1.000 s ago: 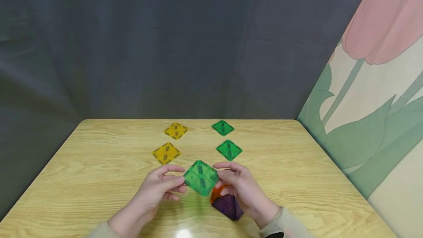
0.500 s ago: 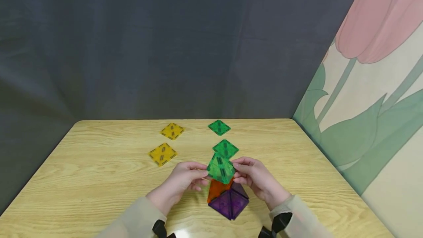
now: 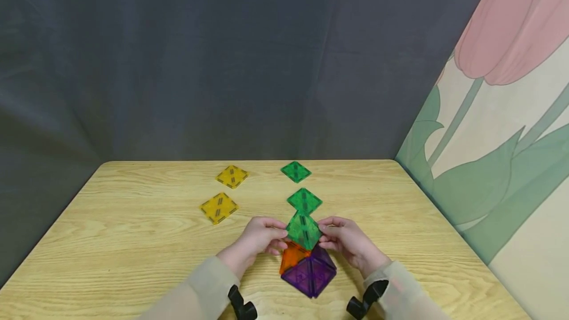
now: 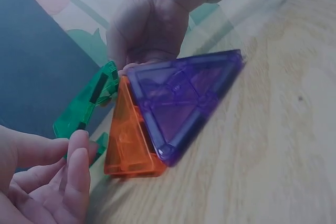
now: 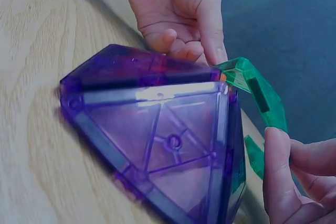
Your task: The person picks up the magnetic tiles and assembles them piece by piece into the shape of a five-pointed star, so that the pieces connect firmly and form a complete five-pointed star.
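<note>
My left hand (image 3: 260, 236) and right hand (image 3: 348, 243) pinch opposite corners of a pair of clear green triangular magnetic tiles (image 3: 304, 232). The pair is bent along its middle seam, as the left wrist view shows. Just in front stands a small peaked structure of purple tiles (image 3: 308, 275) and orange tiles (image 3: 293, 257). The green pair is right at the structure's top; in the right wrist view its near edge seems to meet the purple tile (image 5: 173, 135), though I cannot tell if they touch. In the left wrist view, the orange side (image 4: 131, 140) faces my left hand.
Two flat green diamonds (image 3: 304, 200) lie behind the hands, one beyond the other. To their left are two yellow diamonds (image 3: 219, 208) on the wooden table (image 3: 133, 241). A dark curtain (image 3: 249, 63) hangs behind, and a flower-patterned panel (image 3: 502, 162) stands at the right.
Both hands have carried the green pair rightward from left of the purple and orange structure to just over its far side. In the last half second they shifted only slightly.
</note>
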Demonstrator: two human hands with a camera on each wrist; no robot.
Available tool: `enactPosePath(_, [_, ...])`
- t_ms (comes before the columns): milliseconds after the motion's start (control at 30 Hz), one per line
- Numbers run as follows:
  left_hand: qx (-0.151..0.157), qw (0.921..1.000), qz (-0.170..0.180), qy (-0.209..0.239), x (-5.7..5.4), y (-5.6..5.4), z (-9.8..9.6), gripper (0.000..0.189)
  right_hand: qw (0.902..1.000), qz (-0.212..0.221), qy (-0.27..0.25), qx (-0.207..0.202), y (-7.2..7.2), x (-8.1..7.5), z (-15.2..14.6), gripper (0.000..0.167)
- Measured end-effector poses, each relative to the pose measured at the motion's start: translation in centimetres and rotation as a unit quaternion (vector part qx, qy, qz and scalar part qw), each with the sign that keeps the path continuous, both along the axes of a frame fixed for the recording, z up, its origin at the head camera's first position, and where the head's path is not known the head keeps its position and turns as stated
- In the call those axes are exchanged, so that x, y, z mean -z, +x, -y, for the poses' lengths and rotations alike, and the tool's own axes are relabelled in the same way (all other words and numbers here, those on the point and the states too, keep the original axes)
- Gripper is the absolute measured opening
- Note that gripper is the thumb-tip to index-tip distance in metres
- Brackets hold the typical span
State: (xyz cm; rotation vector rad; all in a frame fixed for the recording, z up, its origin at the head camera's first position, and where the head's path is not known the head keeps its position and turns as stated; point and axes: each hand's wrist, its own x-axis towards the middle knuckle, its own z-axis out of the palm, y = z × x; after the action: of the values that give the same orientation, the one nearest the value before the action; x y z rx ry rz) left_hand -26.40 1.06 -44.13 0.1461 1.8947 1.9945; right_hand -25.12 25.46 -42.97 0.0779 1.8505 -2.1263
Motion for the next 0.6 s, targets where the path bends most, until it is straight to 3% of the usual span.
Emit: enactPosePath(600, [0.01,0.9999,0.003,0.003,1.02,-0.33,-0.25,0.026,0.9999,0.012,0.01,0.002,-0.19,1.03,-0.24,0.015])
